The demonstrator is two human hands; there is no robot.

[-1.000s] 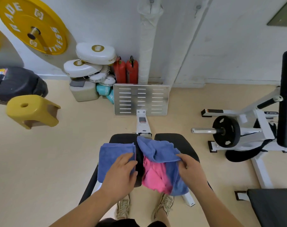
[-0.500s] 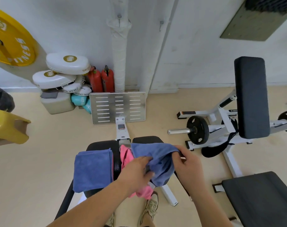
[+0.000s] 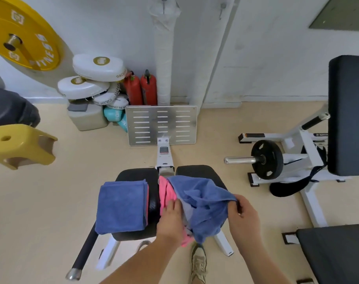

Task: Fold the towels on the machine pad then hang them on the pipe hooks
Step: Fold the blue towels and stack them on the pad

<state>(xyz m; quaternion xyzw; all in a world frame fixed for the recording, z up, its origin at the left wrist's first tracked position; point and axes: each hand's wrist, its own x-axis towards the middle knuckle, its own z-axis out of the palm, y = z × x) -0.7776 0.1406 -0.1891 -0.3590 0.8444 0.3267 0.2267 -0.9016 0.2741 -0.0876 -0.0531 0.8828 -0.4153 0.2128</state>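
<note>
A folded blue towel (image 3: 121, 208) lies flat on the left black machine pad (image 3: 137, 174). On the right pad (image 3: 197, 170) a loose blue towel (image 3: 201, 203) lies crumpled over a pink towel (image 3: 166, 191). My right hand (image 3: 243, 216) pinches the loose blue towel's right edge. My left hand (image 3: 170, 218) rests on the pink towel beside the blue one's left part; its fingertips are partly under the cloth. The white wrapped pipe (image 3: 164, 50) runs up the wall ahead, with a hook (image 3: 163, 1) near its top and a second hook (image 3: 222, 9) to the right.
A metal footplate (image 3: 161, 125) stands in front of the pads. White pads and two red extinguishers (image 3: 141, 89) are stacked by the wall. A yellow stool (image 3: 20, 145) is at left, a weight machine with a black plate (image 3: 266, 159) at right, another black bench (image 3: 334, 253) at lower right.
The view swung back left. My left hand moved from the folded towel to the loose pile, and the loose blue towel is now pulled out to the right by my right hand.
</note>
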